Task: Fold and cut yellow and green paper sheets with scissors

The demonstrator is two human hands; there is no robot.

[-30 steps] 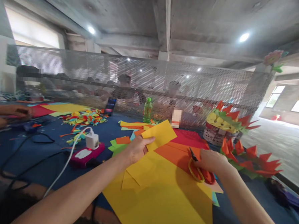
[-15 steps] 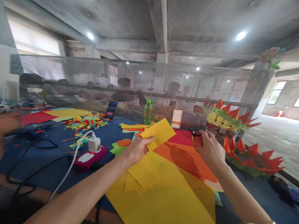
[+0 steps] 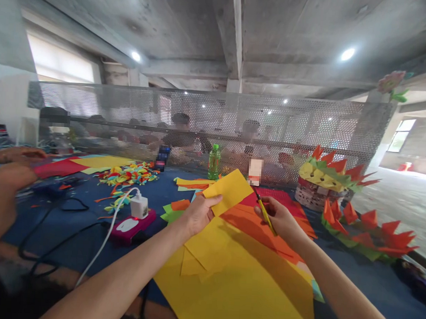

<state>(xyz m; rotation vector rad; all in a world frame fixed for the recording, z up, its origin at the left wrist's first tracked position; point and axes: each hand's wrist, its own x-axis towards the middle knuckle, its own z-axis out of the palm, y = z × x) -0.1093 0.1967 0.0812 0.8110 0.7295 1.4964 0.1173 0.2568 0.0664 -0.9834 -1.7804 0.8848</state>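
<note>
My left hand pinches a small yellow paper piece by its lower left edge, thumb on top. In my right hand is a pair of scissors with yellow and black handles. The blades point up and away, close to the right corner of that piece; whether they touch it I cannot tell. Under both hands lie a large yellow sheet with smaller yellow pieces on it, an orange sheet and a red sheet.
Folded paper rings with orange points stand at the right. To the left are a magenta power strip with a white charger, cables, and a heap of paper scraps. A green bottle stands behind. Another person's hands are far left.
My right hand has moved left with the scissors, bringing them close to the yellow piece and turning them. At the far left, another person's second hand has come into view.
</note>
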